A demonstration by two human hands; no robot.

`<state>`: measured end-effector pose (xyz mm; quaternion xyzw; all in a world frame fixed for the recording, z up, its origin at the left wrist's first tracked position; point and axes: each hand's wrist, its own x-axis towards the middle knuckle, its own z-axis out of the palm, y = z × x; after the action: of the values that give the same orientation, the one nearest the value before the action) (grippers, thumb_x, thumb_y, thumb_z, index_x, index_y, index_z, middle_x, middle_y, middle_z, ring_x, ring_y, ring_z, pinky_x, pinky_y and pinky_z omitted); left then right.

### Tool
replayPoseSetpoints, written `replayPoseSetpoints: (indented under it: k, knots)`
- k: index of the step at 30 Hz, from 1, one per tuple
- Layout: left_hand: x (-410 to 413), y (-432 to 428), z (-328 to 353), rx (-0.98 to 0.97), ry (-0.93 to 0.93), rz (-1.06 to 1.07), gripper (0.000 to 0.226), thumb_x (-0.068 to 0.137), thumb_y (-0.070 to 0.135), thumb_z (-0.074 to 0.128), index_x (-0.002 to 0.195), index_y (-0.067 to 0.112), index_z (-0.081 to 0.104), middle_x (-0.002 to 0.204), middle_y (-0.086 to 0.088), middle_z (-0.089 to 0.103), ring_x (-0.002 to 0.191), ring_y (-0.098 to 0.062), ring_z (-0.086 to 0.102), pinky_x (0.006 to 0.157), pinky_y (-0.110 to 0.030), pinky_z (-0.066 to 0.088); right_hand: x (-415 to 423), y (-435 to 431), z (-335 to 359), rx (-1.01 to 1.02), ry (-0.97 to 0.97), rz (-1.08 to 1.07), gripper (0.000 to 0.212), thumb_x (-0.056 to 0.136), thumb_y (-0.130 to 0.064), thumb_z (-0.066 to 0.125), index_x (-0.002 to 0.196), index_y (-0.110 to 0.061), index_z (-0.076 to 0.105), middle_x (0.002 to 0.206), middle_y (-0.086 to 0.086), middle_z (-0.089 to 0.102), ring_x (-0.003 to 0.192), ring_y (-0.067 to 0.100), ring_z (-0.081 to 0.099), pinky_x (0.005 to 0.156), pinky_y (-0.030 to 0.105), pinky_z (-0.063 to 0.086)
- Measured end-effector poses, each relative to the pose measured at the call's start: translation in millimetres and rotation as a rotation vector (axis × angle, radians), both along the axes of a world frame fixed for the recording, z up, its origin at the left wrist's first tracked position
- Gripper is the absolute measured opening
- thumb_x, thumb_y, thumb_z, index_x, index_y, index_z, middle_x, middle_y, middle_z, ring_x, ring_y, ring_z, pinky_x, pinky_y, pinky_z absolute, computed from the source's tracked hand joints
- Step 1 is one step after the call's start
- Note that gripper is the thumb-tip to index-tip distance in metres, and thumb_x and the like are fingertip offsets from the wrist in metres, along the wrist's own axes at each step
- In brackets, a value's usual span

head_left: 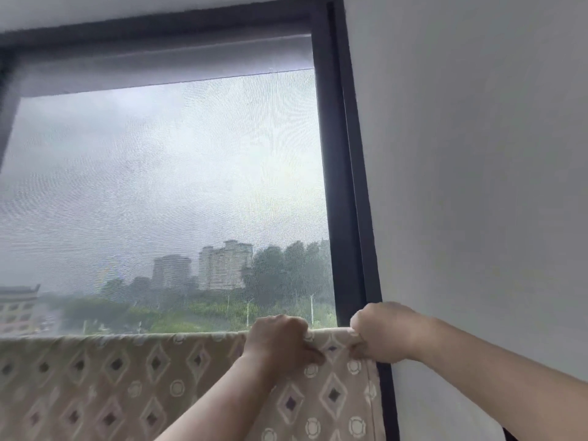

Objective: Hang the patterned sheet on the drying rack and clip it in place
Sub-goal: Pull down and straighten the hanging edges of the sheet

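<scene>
Presently, left hand [280, 340] and right hand [380, 334] each grasp the top fold of the patterned sheet [127, 383], near its right end, before the window [165, 192].

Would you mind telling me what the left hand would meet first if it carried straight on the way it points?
Probably the window screen, beyond the patterned sheet that the left hand grips, though depth is unclear.

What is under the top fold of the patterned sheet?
The patterned sheet covers whatever carries its top fold, so no bar shows. The left hand and right hand grip the fold near its right end. No clip is visible.
</scene>
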<state>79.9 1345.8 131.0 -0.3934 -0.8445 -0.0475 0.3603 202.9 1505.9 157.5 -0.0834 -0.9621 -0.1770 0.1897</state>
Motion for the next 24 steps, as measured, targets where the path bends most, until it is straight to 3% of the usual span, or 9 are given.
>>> replayPoseSetpoints:
  k: [2,4,8,10,13,17,20,24]
  knots:
    - [3.0,3.0,-0.6,0.007,0.029,-0.007,0.051,0.074,0.067,0.062,0.092,0.020,0.063,0.100,-0.001,0.070,0.094,-0.023,0.065,0.075,-0.031,0.045,-0.6,-1.3,-4.1,0.111,0.056,-0.071,0.052,0.083,-0.069,0.051,0.066,-0.020,0.047,0.064,-0.005,0.048,0.065,0.023,0.053,0.048,0.027,0.032]
    - [3.9,6.4,-1.0,0.009,0.023,-0.026,0.049,0.075,0.064,0.064,0.093,0.019,0.062,0.100,-0.003,0.070,0.093,-0.024,0.065,0.075,-0.032,0.045,0.9,-3.8,-3.5,0.152,0.062,-0.138,0.049,0.081,-0.067,0.054,0.066,-0.021,0.048,0.067,-0.004,0.053,0.060,0.019,0.052,0.048,0.026,0.033]
    - [0.6,3.6,1.8,-0.030,-0.013,-0.082,0.047,0.073,0.057,0.068,0.095,0.016,0.058,0.102,-0.007,0.068,0.093,-0.029,0.064,0.074,-0.034,0.047,-3.3,-23.1,11.3,-0.054,0.017,-0.035,0.027,0.078,-0.050,0.053,0.080,-0.023,0.059,0.081,-0.008,0.060,0.069,0.015,0.056,0.057,0.030,0.045]
    - [-4.6,-7.4,5.3,-0.055,-0.058,-0.173,0.043,0.074,0.051,0.070,0.093,0.015,0.056,0.101,-0.006,0.064,0.091,-0.027,0.062,0.073,-0.035,0.046,-12.6,-29.0,11.1,-0.143,0.026,0.049,0.031,0.083,-0.054,0.051,0.078,-0.024,0.058,0.081,-0.007,0.059,0.070,0.016,0.057,0.061,0.032,0.048]
    - [-23.8,-41.2,9.1,-0.062,-0.099,-0.282,0.035,0.078,0.055,0.063,0.082,0.023,0.049,0.087,0.005,0.055,0.078,-0.016,0.054,0.066,-0.030,0.042,-21.3,-28.1,-2.2,-0.119,0.061,0.077,0.044,0.089,-0.065,0.043,0.071,-0.026,0.049,0.080,-0.008,0.054,0.073,0.015,0.055,0.061,0.033,0.045]
    - [-74.7,-120.2,3.8,-0.026,-0.089,-0.120,0.040,0.087,0.064,0.043,0.072,0.027,0.040,0.079,0.009,0.053,0.076,-0.016,0.055,0.062,-0.030,0.035,-21.4,-21.6,-9.5,-0.048,0.125,0.112,0.049,0.089,-0.071,0.035,0.068,-0.028,0.042,0.076,-0.013,0.049,0.073,0.011,0.052,0.065,0.030,0.043]
    - [-106.8,-180.6,-3.7,0.073,-0.137,0.053,0.047,0.086,0.072,0.035,0.069,0.028,0.036,0.078,0.010,0.052,0.076,-0.015,0.052,0.065,-0.032,0.032,-22.7,-18.8,-10.1,-0.002,0.139,0.090,0.065,0.075,-0.086,0.016,0.068,-0.027,0.044,0.073,-0.013,0.052,0.066,0.005,0.051,0.067,0.030,0.048]
    - [-120.9,-195.8,-6.8,0.064,-0.157,0.052,0.033,0.093,0.055,0.044,0.073,0.030,0.037,0.087,0.006,0.057,0.089,-0.018,0.057,0.074,-0.031,0.033,-25.8,-47.9,-0.1,0.044,0.109,0.041,0.064,0.080,-0.083,0.018,0.066,-0.025,0.044,0.071,-0.011,0.053,0.064,0.004,0.049,0.064,0.026,0.041]
